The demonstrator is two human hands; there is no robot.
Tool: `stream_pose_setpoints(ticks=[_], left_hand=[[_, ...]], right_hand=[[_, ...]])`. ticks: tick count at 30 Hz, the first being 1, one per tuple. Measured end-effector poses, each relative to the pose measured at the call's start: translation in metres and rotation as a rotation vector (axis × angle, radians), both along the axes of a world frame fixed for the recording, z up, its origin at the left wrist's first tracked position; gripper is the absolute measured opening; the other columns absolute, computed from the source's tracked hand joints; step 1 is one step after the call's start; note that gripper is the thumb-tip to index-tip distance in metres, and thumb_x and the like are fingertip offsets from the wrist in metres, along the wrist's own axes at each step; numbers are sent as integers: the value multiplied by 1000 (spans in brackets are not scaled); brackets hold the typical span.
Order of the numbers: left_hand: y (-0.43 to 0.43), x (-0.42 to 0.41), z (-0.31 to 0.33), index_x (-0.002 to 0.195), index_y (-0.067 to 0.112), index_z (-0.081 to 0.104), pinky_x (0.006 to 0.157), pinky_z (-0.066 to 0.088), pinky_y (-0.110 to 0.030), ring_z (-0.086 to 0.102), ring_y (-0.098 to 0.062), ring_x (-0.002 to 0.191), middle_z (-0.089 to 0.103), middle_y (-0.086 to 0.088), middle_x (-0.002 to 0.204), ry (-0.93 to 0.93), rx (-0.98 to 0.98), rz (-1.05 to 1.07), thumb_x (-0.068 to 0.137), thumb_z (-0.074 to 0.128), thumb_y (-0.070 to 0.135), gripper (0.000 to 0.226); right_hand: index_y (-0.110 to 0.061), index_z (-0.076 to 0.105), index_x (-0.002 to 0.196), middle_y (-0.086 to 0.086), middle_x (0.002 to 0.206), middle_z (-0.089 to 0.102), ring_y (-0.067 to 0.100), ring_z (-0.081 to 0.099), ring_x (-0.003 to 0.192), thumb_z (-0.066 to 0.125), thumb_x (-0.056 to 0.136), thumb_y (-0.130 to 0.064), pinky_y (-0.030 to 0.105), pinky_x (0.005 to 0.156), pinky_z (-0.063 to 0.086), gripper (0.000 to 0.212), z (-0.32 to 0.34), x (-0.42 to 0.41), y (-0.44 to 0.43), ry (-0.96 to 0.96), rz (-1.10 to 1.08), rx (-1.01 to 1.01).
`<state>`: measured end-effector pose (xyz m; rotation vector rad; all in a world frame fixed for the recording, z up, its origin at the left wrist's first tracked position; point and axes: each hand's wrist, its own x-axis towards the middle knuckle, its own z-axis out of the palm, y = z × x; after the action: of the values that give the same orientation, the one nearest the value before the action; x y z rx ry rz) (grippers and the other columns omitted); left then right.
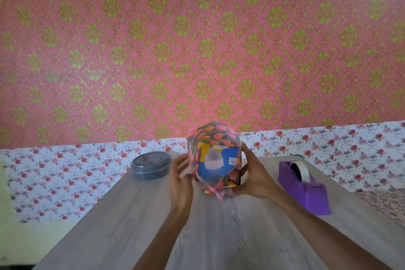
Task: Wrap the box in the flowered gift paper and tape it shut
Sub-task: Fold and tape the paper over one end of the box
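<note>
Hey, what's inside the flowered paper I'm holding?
A box: its blue and yellow end shows where the flowered paper is open toward the camera. Its other sides are covered by the paper and cannot be seen.

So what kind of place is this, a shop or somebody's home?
Likely a room in a home: pink-and-gold wallpaper, a wooden table with a purple tape dispenser, a lidded grey container and a half-wrapped box.
</note>
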<state>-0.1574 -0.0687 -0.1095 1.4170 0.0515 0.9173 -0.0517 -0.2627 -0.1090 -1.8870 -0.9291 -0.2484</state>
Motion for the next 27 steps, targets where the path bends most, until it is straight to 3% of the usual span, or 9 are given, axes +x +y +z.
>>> stream_pose_setpoints(ticks=[2,4,7,10,14,19,22,24,27], left_hand=[[-9,-15,19,109,28,62,84,47,-30,58,-23,108,62,3,110,-214,158,232,93,48,3,33],[-18,-31,38,101,28,65,85,44,-37,56,-18,102,61,11,102,-259,601,319,94,52,31,15],[-32,-33,47,88,30,69,92,35,-39,51,-16,104,63,11,97,18,1290,561,83,54,62,37],[-45,-28,48,66,24,72,86,29,-37,53,-19,94,69,9,84,176,1518,701,78,65,50,29],[-45,-25,59,58,25,70,80,41,-36,57,-19,90,67,13,73,148,1438,635,72,74,43,23],[-48,-32,62,79,25,70,88,37,-35,57,-21,96,68,10,87,-113,1343,462,87,61,34,15],[-30,-41,62,102,24,65,87,37,-33,54,-15,101,63,10,103,-309,1078,419,100,41,26,25],[-16,-43,54,111,24,57,84,37,-29,51,-11,99,57,9,107,-381,866,476,99,41,14,22],[9,-28,30,120,25,48,87,42,-26,53,-13,104,53,4,112,-227,529,415,90,40,-12,48]], right_hand=[[-35,4,155,-18,131,56,-6,59,87,95,45,-46,11,71,44,143,1,4,2,-42,-64,-74],[-38,-4,155,-23,135,52,-5,56,91,91,42,-57,18,75,46,148,-2,9,3,-61,-101,-139],[-42,-7,153,-20,120,63,0,64,87,91,44,-50,29,79,55,147,-4,14,5,-72,-130,-146],[-41,-2,154,-17,109,68,1,67,81,91,46,-47,26,74,55,142,-2,12,6,-84,-127,-139],[-39,12,152,-22,100,69,-1,68,71,92,51,-34,12,64,47,130,1,6,4,-95,-50,-76],[-20,45,139,-21,103,70,0,67,96,89,52,-34,21,77,51,98,-3,9,5,-72,3,-62],[-14,55,131,-24,107,69,-2,65,102,91,48,-36,20,82,53,93,-7,14,-1,1,-46,-48],[-9,63,115,-28,95,71,-8,66,90,89,43,-35,13,74,50,81,-9,16,-5,56,-72,-41],[1,65,101,-30,77,69,-13,63,72,88,39,-26,6,63,45,72,-7,19,-9,120,-78,15]])
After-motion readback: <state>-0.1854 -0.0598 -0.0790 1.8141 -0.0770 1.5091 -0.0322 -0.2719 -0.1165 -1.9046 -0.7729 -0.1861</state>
